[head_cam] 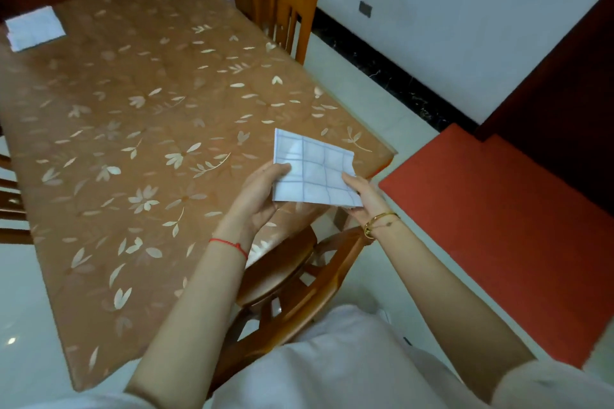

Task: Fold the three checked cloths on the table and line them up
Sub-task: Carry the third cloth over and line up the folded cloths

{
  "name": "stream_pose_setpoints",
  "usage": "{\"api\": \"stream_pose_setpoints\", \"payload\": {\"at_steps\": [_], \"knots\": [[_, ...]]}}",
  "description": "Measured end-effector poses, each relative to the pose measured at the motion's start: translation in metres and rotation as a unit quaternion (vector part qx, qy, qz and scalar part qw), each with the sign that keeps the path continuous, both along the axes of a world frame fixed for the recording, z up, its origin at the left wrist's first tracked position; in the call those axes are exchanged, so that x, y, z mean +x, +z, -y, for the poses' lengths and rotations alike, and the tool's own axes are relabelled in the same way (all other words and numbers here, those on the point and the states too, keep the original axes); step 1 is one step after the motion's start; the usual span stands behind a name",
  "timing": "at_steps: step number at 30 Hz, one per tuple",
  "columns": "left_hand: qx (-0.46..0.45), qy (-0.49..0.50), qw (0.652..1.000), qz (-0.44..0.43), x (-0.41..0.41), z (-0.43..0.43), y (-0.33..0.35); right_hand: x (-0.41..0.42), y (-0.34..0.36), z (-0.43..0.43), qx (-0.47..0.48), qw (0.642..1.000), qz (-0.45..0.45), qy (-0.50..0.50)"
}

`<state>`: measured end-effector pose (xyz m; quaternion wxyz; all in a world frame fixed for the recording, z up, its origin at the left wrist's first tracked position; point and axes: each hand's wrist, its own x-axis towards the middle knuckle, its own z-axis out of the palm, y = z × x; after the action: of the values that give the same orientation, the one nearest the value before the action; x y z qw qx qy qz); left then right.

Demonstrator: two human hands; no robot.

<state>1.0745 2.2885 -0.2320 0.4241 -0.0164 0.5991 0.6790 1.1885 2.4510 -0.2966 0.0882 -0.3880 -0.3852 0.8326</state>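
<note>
A folded white cloth with a blue check (312, 171) is held in the air over the table's near right corner. My left hand (262, 194) grips its left edge, thumb on top. My right hand (360, 194) pinches its lower right edge. A second folded checked cloth (35, 27) lies flat on the table at the far left corner; layered edges show on its left side, so I cannot tell whether it is one cloth or a stack. No third cloth is visible apart from it.
The long table (139, 129) has an orange cover with pale leaf prints. One wooden chair (282, 7) stands at the far end, another (292, 279) is tucked under the near right corner. A red cushioned seat (498, 226) is at the right.
</note>
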Motion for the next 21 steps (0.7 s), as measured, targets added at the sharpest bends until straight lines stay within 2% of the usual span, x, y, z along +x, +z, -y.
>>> {"api": "stream_pose_setpoints", "payload": {"at_steps": [3,6,12,21], "knots": [[-0.024,-0.012,0.999,-0.022,0.023,-0.026,0.004,0.039,0.016,-0.024,0.087,0.995,0.007,-0.057],[-0.03,-0.022,0.999,-0.033,0.06,-0.058,0.01,0.085,0.029,-0.05,0.169,0.983,0.026,-0.072],[-0.042,-0.059,0.994,-0.079,0.146,-0.133,0.009,0.19,0.056,-0.109,0.261,0.958,0.054,-0.101],[-0.023,-0.114,0.99,-0.081,0.237,-0.221,0.022,0.299,0.075,-0.185,0.267,0.952,0.044,-0.141]]}}
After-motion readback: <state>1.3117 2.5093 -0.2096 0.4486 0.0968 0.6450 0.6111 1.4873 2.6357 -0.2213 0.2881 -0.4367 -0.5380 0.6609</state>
